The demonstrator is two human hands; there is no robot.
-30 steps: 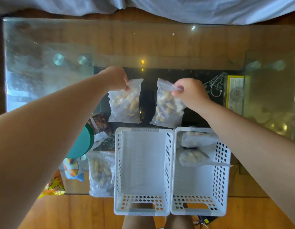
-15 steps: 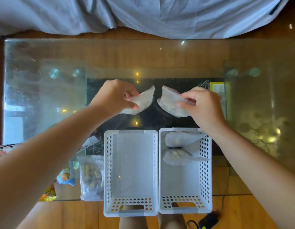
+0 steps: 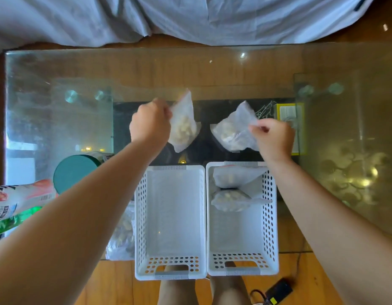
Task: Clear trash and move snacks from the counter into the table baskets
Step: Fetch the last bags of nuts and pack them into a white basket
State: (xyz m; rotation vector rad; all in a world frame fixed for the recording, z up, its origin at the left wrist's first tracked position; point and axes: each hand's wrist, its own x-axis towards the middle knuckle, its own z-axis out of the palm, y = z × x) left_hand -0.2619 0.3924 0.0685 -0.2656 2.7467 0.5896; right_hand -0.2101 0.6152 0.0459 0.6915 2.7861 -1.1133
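Note:
Two white perforated baskets stand side by side at the near edge of the glass table. The left basket (image 3: 171,219) holds nothing. The right basket (image 3: 268,219) has two clear snack bags (image 3: 231,179) at its far end. My left hand (image 3: 150,123) pinches a clear bag of pale snacks (image 3: 183,126) above the table, beyond the left basket. My right hand (image 3: 273,139) pinches a second clear snack bag (image 3: 233,129) beyond the right basket. Both bags hang tilted in the air.
A teal round lid (image 3: 73,171) and a white-green snack packet (image 3: 17,203) lie at the left. Another clear snack bag (image 3: 122,236) sits beside the left basket. A yellow-edged card (image 3: 288,113) lies at the right. Grey cloth (image 3: 190,16) lies beyond the table.
Both bags have swung and tilted in my hands, from hanging down, to flat, to tilted. The view has shifted, and the teal lid and the packet show at the left.

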